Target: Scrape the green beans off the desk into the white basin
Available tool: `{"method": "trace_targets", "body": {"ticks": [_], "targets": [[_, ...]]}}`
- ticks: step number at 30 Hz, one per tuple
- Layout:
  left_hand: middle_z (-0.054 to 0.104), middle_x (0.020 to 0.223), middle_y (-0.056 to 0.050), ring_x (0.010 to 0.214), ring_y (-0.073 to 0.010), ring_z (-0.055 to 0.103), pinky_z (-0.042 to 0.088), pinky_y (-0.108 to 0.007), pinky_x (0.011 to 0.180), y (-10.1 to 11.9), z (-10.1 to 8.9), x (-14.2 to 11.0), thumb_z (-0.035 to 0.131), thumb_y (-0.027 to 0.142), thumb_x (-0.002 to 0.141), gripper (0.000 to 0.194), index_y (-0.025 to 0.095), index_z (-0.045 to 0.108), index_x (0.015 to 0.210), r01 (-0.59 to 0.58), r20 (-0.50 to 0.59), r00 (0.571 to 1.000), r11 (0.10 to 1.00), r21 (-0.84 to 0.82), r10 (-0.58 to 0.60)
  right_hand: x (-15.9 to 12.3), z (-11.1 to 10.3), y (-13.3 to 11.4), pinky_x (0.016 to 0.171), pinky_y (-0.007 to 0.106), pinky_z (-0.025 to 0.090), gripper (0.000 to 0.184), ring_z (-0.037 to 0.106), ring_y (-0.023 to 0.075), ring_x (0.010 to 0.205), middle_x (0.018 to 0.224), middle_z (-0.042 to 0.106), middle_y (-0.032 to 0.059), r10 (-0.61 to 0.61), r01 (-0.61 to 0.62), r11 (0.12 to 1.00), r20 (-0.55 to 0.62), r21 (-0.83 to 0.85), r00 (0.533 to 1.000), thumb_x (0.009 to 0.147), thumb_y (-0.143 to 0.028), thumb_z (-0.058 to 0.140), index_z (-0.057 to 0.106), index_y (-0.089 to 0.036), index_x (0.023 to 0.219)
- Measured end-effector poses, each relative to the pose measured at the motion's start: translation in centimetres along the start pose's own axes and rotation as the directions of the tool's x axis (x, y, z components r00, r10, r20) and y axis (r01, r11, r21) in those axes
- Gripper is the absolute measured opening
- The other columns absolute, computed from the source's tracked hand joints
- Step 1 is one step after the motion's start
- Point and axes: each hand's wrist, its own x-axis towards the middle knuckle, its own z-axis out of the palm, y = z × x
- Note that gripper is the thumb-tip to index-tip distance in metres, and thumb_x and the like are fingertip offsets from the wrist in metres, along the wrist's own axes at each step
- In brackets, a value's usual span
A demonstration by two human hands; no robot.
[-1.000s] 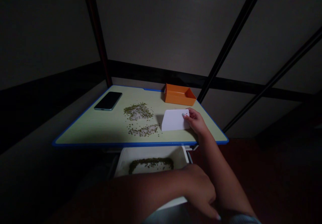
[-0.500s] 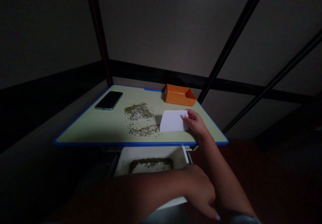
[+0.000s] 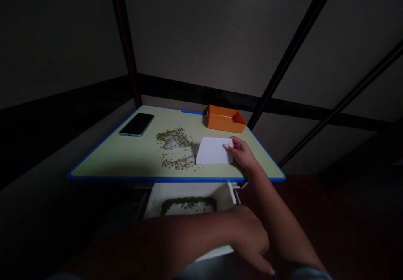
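Note:
My right hand (image 3: 242, 153) grips the right edge of a white plastic scraper (image 3: 213, 151) that stands on a pale table with a blue rim (image 3: 126, 176). The scraper's left edge touches the nearer of two patches of small green beans mixed with white grains (image 3: 180, 162). A second patch (image 3: 174, 138) lies farther back. My left hand (image 3: 250, 238) is closed on the near right edge of a white tray (image 3: 157, 196) held below the table's front edge. The tray holds green beans and white grains (image 3: 189, 205).
A dark phone (image 3: 136, 124) lies at the table's far left. An orange tray (image 3: 224, 119) sits at the far right corner. Dark posts and rails cross the grey wall behind. The floor to the right is dark red.
My right hand has slid the white scraper leftward along the table until it meets the nearer patch of beans. My left hand and the white tray have stayed in place.

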Motion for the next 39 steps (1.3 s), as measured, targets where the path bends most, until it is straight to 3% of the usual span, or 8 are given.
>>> {"method": "trace_targets", "body": {"ticks": [12,21,39], "targets": [[0.071,0.072,0.000,0.067,-0.0198,0.064,0.037,-0.030,0.046,0.1,-0.3,-0.1,0.045,0.064,0.081,0.047,0.024,0.069,0.078,0.010,0.013,1.000,1.000,-0.018,-0.010,0.2,0.3,0.0,0.051,0.023,0.033,0.036,0.044,0.0109,0.056,0.063,0.050,-0.0042,-0.042,0.042,0.999,0.027,-0.023,0.999,0.065,-0.047,0.076,0.053,-0.020,0.072],[0.069,0.068,-0.001,0.060,-0.0190,0.061,0.036,-0.031,0.044,-0.1,0.0,0.0,0.047,0.063,0.080,0.046,0.023,0.070,0.077,-0.006,-0.014,1.000,1.000,-0.031,0.006,0.1,0.3,0.1,0.051,0.023,0.033,0.038,0.045,0.0111,0.056,0.063,0.053,-0.0034,-0.005,0.005,1.000,0.029,0.004,1.000,0.062,-0.048,0.078,0.054,-0.020,0.073],[0.073,0.091,-0.004,0.081,-0.0203,0.067,0.041,-0.031,0.049,0.3,-1.5,-0.5,0.036,0.063,0.085,0.053,0.021,0.068,0.092,-0.024,0.149,0.989,0.999,0.024,0.020,-0.1,0.8,-0.5,0.051,0.023,0.034,0.038,0.045,0.0104,0.055,0.060,0.051,-0.0043,-0.007,0.006,1.000,0.070,0.019,0.998,0.062,-0.048,0.079,0.056,-0.020,0.073]]}}
